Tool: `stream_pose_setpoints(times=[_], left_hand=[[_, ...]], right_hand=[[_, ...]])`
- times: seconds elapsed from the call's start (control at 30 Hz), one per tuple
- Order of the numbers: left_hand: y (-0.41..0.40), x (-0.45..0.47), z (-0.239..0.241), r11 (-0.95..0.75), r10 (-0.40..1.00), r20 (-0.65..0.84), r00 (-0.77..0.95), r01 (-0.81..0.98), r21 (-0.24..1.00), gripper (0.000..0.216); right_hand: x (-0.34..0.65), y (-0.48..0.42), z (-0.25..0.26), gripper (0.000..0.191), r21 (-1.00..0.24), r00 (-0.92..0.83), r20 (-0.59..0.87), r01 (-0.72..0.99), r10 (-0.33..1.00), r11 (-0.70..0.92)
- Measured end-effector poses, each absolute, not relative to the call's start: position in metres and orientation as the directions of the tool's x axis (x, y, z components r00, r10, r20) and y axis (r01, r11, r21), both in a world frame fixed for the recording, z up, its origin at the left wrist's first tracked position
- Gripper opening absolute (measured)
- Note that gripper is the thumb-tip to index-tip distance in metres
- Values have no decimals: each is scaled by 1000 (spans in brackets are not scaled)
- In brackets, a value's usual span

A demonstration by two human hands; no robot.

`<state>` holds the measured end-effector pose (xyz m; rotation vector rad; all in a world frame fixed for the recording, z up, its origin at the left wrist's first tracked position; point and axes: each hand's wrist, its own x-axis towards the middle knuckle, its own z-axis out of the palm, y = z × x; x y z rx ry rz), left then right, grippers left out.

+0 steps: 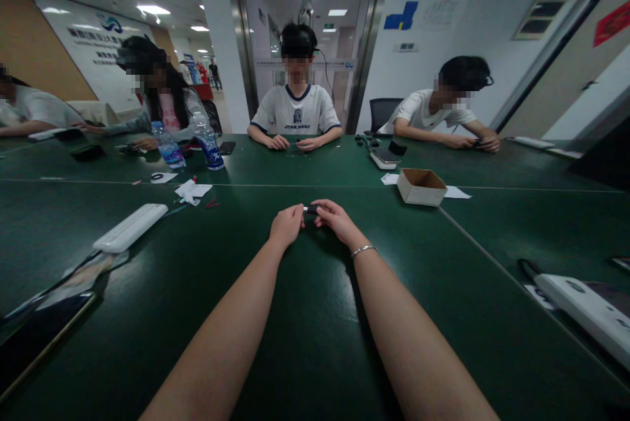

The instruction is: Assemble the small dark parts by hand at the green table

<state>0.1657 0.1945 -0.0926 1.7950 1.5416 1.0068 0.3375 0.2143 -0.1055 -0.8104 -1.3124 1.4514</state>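
Both arms reach forward over the dark green table (pixel 315 329). A short black stick with a silver end (pixel 310 210) is held level between my hands, just above the tabletop; its exact kind is too small to tell. The fingers of my left hand (pixel 287 224) are closed on the silver end. My right hand (pixel 337 221), with a silver bracelet (pixel 363 250) at the wrist, pinches the black end between thumb and fingers. My fingers hide parts of both ends.
An open cardboard box (pixel 422 187) stands ahead on the right. Two water bottles (pixel 210 142) are ahead on the left. A white power bank (pixel 132 227) and a phone (pixel 44 336) lie at left, a white device (pixel 585 309) at right. Several people sit around the table.
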Motion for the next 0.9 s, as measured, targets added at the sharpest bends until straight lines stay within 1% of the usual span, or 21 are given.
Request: stream_pose_setpoints(times=[0.13,0.27,0.43,0.57,0.73,0.9], left_hand=[[193,167,-90,-150,987,150,49,590,794,61],[191,167,-88,-176,983,170,65,586,791,50],[190,167,-87,-156,987,150,60,600,785,57],[191,167,-89,-185,982,169,80,565,804,46],[192,167,-92,-184,982,173,73,552,813,52],[193,167,-93,-181,983,165,79,545,818,43]], right_hand=[[337,215,-106,33,-973,-302,130,-224,944,62],[337,216,-107,33,-974,-299,128,-218,946,63],[337,216,-108,34,-976,-303,132,-206,944,70],[336,215,-107,34,-976,-303,133,-204,944,73],[336,214,-106,31,-978,-302,138,-190,943,82],[335,214,-106,30,-978,-303,135,-195,943,78]])
